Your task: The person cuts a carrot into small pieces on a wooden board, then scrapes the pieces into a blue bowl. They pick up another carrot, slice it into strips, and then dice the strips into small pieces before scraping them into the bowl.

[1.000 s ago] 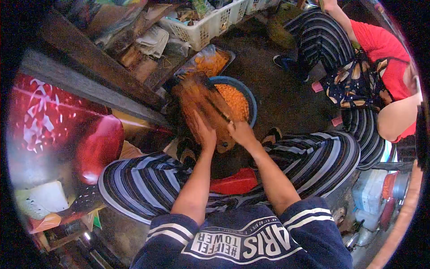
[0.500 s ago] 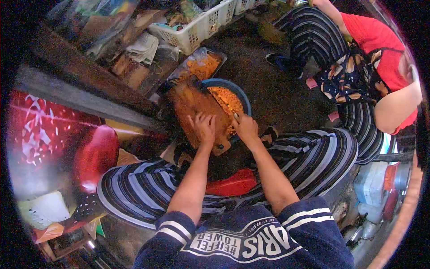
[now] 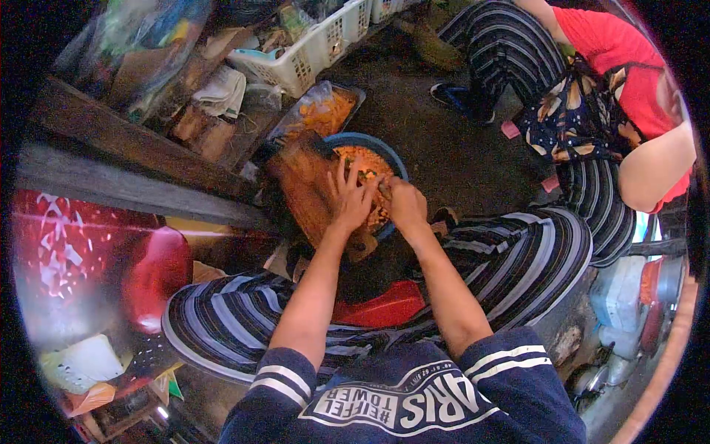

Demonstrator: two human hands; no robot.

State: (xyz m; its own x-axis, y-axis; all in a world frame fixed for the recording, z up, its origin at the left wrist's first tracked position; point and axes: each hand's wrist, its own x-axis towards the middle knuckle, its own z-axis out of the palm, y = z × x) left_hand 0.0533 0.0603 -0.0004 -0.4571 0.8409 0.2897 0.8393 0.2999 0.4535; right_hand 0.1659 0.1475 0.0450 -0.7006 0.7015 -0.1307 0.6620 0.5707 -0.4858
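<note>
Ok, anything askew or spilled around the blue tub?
The board looks askew, slanting over the left side of the tub. No spill stands out, though the floor is too dark to be sure.

The person is wearing a dark navy T-shirt (image 3: 370,369) whose white lettering (image 3: 438,406), upside down in the head view, is reading "ARIS" and "#EIFFEL TOWER", with small characters curving alongside. Two white bands are circling both the left sleeve (image 3: 284,386) and the right sleeve (image 3: 510,359), while the left hand (image 3: 351,203) and right hand (image 3: 407,204) are showing bare. Loose trousers (image 3: 534,259) are covering the legs in black, white and grey-blue stripes.
</note>
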